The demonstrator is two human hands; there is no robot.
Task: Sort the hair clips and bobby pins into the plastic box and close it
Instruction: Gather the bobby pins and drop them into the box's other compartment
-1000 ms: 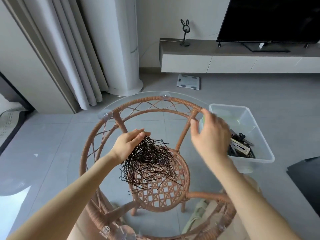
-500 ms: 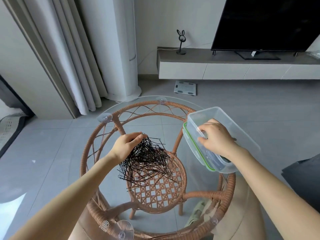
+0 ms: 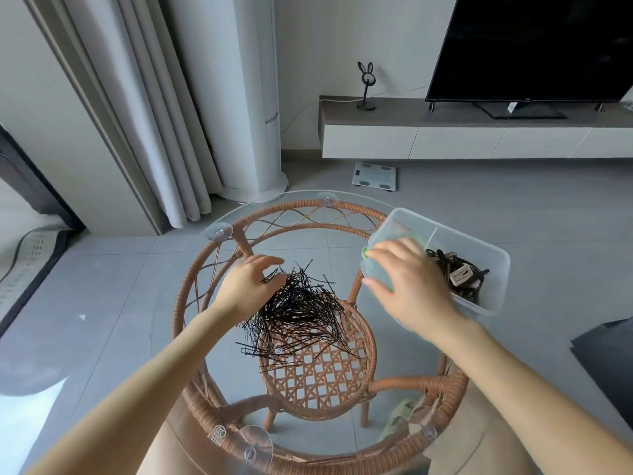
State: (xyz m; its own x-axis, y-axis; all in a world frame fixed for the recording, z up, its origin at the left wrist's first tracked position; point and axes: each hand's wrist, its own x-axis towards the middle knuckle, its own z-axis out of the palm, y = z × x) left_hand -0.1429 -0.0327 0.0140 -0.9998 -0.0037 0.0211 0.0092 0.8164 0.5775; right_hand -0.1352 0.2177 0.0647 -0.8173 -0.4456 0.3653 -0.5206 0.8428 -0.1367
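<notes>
A pile of black bobby pins [image 3: 301, 310] lies in the middle of the round glass table top [image 3: 164, 337], which rests on a rattan frame [image 3: 191, 293]. My left hand [image 3: 246, 286] is cupped against the pile's left edge, fingertips touching pins, with nothing clearly gripped. At the table's right edge a clear plastic box [image 3: 493, 265] sits tilted, with dark and beige hair clips [image 3: 459, 275] heaped in its right end. My right hand [image 3: 411, 286] grips the box's near left corner together with a green-edged lid [image 3: 365, 253].
The table edge curves close in front of me. On the floor beyond lie a white bathroom scale [image 3: 375, 175] and a low TV cabinet [image 3: 445, 138]. A white column [image 3: 239, 97] and curtains stand back left; a dark object [image 3: 609, 347] lies at right.
My right hand lifted and tipped the box toward the pile, then lowered it to the right with the clips slid to its far end. My left hand stayed at the pile and spread its fingers.
</notes>
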